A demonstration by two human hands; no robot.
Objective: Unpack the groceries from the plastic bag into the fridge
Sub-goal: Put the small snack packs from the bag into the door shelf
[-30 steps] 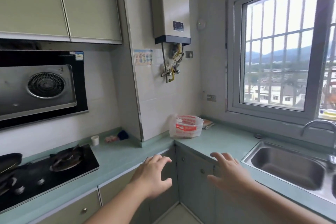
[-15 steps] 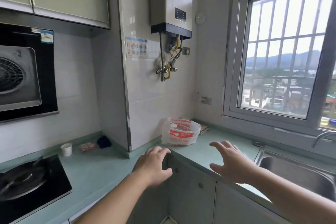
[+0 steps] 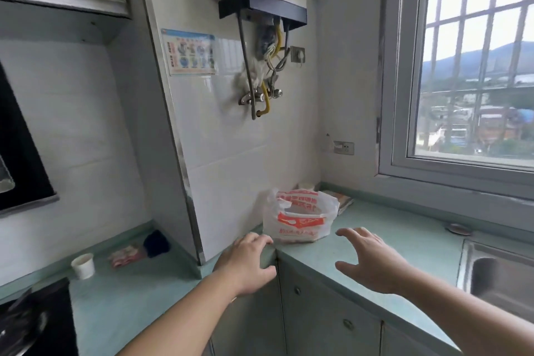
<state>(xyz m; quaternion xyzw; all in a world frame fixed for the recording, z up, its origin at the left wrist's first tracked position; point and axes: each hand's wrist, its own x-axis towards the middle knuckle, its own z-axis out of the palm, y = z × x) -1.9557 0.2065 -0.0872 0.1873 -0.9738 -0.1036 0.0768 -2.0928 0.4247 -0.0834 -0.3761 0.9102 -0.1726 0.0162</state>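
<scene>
Two bare hands reach forward over a green countertop (image 3: pixel 404 243) toward a white plastic bag (image 3: pixel 300 218) with red print, which sits in the corner against the tiled wall. Neither hand touches it. Left hand (image 3: pixel 245 264) is palm down, fingers loosely curved, holding nothing. Right hand (image 3: pixel 372 260) is palm down, fingers spread apart, thumb out, just short of the bag.

Pale green L-shaped worktop (image 3: pixel 390 240) running from lower left to right of frame. At centre, white plastic bag (image 3: pixel 299 215) with red print; behind it, perhaps a flat packet (image 3: pixel 342 200). Lower left: paper cup (image 3: pixel 83 265), pink wrapper (image 3: pixel 124 257), dark cloth (image 3: pixel 156 243).
</scene>
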